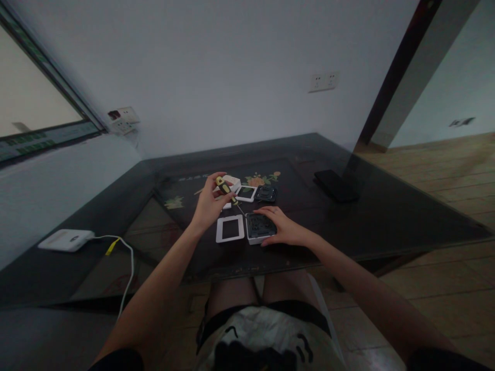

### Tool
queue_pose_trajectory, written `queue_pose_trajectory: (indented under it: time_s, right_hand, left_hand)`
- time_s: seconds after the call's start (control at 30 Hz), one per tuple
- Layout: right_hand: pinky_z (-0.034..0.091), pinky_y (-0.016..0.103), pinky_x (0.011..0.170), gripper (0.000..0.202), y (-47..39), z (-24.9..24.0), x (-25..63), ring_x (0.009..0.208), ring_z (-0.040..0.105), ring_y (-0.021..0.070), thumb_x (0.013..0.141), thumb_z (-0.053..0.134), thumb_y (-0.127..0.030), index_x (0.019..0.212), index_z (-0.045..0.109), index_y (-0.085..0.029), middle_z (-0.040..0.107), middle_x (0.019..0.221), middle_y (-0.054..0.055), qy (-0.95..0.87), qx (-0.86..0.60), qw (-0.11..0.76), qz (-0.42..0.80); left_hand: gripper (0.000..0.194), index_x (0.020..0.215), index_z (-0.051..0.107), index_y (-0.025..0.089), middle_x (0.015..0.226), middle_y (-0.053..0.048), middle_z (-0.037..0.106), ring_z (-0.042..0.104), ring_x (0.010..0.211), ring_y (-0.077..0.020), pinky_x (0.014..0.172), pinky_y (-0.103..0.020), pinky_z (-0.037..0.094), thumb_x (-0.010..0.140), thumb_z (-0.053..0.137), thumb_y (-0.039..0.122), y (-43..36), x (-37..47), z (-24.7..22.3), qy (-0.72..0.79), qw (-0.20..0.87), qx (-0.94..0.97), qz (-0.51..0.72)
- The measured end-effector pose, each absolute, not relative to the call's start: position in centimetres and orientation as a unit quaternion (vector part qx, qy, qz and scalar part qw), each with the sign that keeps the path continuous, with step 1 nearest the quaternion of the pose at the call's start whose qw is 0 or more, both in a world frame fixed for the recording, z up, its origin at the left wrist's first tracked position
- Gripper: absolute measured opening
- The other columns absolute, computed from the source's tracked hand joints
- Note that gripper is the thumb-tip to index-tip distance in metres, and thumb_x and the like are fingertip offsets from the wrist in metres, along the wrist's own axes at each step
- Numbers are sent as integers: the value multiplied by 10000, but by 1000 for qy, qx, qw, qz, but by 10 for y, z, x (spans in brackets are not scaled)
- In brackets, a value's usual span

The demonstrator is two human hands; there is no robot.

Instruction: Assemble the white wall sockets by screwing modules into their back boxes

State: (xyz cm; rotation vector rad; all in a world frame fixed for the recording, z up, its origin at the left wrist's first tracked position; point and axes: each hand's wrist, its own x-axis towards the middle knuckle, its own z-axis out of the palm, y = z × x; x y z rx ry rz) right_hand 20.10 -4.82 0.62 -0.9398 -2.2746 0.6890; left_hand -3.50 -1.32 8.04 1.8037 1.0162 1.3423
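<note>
My left hand (212,200) is closed around the yellow-and-black handle of a screwdriver (225,187). Its thin shaft slants down to the right, the tip close to the upper left corner of a square switch or socket unit (260,225) with a black back and white sides. I cannot tell whether the tip touches it. My right hand (284,228) grips that unit by its right side, thumb at the near edge and fingers over the far edge. Left of the unit lies a white square frame (219,231). Behind are a second white frame (238,198), a black square module (266,194) and a white box-like piece (233,181).
Everything stands on a dark table (371,216) with a printed flower pattern. A black flat phone-like object (335,185) lies to the right. At the left sits a white device (67,240) with a white cable (131,263). Wall sockets (324,81) are above the table.
</note>
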Motion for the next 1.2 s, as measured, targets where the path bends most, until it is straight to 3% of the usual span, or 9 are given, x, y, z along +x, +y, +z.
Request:
queue_pose_trajectory:
  time_s: [0.57, 0.9, 1.2]
  right_hand:
    - [304, 510, 1065, 881, -49, 9, 201, 1265, 351, 291, 595, 809, -432, 1353, 403, -239, 417, 1316, 132, -851, -355, 284, 262]
    - [307, 512, 1063, 874, -50, 11, 200, 1269, 348, 291, 597, 811, -416, 1353, 406, -249, 418, 1317, 128, -850, -358, 284, 264]
    - [305, 497, 1071, 877, -49, 8, 200, 1274, 342, 282, 604, 806, -427, 1357, 401, -230, 417, 1319, 132, -854, -351, 288, 253]
  left_hand:
    - [507, 1165, 437, 235, 997, -19, 571, 626, 803, -125, 710, -288, 571, 724, 678, 173, -14, -35, 83, 376, 314, 704, 514]
    - [500, 1190, 451, 243, 1012, -24, 584, 627, 874, -139, 806, -313, 550, 744, 673, 205, -18, -32, 87, 370, 290, 729, 498]
    - [446, 1172, 513, 251, 1019, -31, 614, 631, 926, -164, 767, -270, 552, 755, 665, 211, -41, -18, 100, 348, 278, 768, 461]
